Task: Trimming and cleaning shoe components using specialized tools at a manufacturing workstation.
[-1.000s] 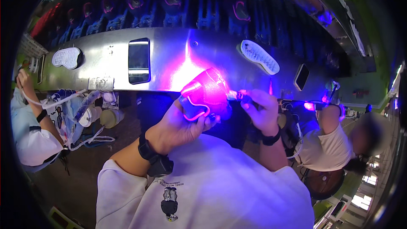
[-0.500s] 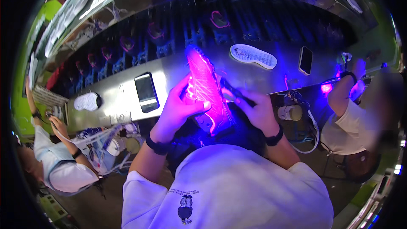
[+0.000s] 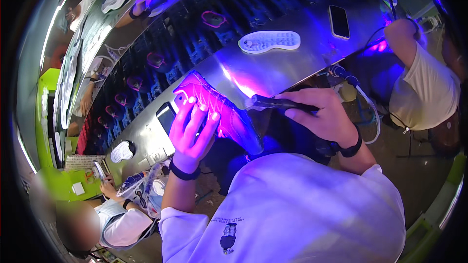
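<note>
A shoe upper [image 3: 228, 117], lit pink and violet, is tilted above my lap, one end toward the bench and the other toward my body. My left hand [image 3: 194, 129] holds it from the left side, fingers spread along its surface; the thumb is hidden. In my right hand [image 3: 319, 112] is a brush [image 3: 282, 103] with a dark handle. Its bristle end points left, close to the right edge of the shoe; whether they touch I cannot tell.
On the metal bench [image 3: 195, 76] lie a white sole [image 3: 269, 42], a phone [image 3: 339, 22], another phone [image 3: 166, 117] partly behind the shoe and a smaller white sole [image 3: 122, 151]. Behind runs a dark conveyor [image 3: 183, 34] carrying pink-edged pieces. Co-workers sit left and right.
The shoe has turned, its far end swinging left. My left hand has shifted its hold, fingers now spread along it. The brush has moved clear into sight at the right. My view has rotated.
</note>
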Available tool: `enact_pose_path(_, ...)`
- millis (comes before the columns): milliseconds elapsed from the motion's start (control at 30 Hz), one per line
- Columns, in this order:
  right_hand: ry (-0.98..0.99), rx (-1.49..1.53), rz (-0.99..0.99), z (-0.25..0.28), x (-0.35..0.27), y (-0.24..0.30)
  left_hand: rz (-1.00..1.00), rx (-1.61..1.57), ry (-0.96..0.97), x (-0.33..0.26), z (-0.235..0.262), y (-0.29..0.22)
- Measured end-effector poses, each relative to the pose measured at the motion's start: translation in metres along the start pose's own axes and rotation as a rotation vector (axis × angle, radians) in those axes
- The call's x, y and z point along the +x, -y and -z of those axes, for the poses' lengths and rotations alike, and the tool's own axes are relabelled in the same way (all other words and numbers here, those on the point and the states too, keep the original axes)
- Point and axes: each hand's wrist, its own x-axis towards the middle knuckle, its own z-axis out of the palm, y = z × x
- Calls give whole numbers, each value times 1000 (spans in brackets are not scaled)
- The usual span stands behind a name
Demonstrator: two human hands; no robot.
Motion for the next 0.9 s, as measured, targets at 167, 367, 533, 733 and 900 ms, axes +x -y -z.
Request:
enact_pose_path(167, 0, -94, 83, 3, 9, 7, -109, 21, 43, 11, 2, -7)
enact_pose_path(367, 143, -62, 56, 2, 7, -9, -54, 42, 104, 11, 0, -6)
enact_pose_path(533, 130, 22, 18, -6, 7, -35, 47, -82, 149, 5, -24, 9)
enact_pose_path(733, 14, 238, -403, -14, 18, -119, 635, -405, 290, 6, -74, 92)
enact_pose_path(900, -82, 560, -538, -20, 47, -159, 1074, -192, 418, 16, -141, 227)
